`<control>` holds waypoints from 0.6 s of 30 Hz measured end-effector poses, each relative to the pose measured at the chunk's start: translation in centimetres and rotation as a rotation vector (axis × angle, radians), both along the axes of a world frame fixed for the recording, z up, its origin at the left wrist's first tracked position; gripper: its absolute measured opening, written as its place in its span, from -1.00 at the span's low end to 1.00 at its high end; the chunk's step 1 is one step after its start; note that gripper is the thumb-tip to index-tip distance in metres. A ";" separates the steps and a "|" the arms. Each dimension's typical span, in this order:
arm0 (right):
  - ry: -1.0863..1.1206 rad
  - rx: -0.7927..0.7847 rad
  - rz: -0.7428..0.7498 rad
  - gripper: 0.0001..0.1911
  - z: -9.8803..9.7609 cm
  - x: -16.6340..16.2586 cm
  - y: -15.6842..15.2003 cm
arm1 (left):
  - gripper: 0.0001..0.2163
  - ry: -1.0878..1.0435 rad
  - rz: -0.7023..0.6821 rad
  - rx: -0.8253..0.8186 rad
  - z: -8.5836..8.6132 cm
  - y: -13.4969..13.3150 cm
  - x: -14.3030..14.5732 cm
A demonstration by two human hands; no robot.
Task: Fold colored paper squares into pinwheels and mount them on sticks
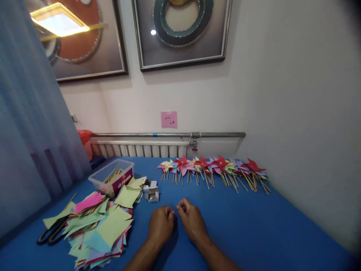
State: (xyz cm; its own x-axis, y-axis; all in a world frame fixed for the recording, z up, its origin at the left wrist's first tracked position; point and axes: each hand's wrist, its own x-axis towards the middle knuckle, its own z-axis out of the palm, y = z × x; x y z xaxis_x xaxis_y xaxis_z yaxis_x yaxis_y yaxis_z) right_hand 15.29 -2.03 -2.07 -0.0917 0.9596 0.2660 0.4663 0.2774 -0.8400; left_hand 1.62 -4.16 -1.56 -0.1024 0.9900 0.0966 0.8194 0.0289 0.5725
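My left hand [162,223] rests on the blue table with its fingers curled closed, thumb side toward the other hand. Just beside it, my right hand [192,222] is also closed, with a narrow gap between the two. I see nothing held in either one. Nearest to the left hand is a small open box [152,194] with little shiny pieces in it. Left of that lies a big loose pile of coloured paper squares [104,229], with cuts in some corners. Black-handled scissors [53,231] lie partly hidden under the paper at the pile's left side.
A clear plastic tub [97,182] with thin wooden sticks [114,175] stands behind the paper. Several finished paper pinwheels [203,163] on sticks lie in a row along the table's back edge. A pipe [141,134] and radiator [132,149] run along the wall; a curtain [36,120] hangs left.
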 end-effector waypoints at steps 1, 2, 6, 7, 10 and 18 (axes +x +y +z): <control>0.006 0.003 0.002 -0.81 0.0 0.0 0.0 | -0.78 0.034 -0.018 0.028 -0.2 -0.6 0.1; 0.015 0.006 0.007 -0.80 -0.1 0.1 0.0 | -0.79 0.066 -0.037 0.058 -0.4 -1.2 0.1; 0.033 0.020 0.021 -0.78 -0.4 0.2 0.1 | -0.79 0.134 -0.084 0.242 -0.9 -3.6 -0.2; 0.031 0.019 0.022 -0.78 -0.5 0.2 0.2 | -0.77 0.153 -0.088 0.318 -0.9 -4.4 -0.7; 0.026 0.001 0.034 -0.78 -0.5 0.1 0.3 | -0.73 0.238 -0.134 0.581 -1.1 -6.9 -3.6; 0.009 -0.028 0.029 -0.77 -0.2 -0.1 0.5 | -0.87 0.490 -0.048 0.864 -5.0 -13.9 -12.4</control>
State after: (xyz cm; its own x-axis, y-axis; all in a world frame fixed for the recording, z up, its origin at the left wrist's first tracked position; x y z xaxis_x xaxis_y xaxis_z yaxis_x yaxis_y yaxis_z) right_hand 15.22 -1.52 -2.30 -0.1173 0.9635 0.2405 0.4512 0.2674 -0.8514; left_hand -10.81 -18.07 -6.56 0.1803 0.5614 0.8077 0.9604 -0.2778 -0.0213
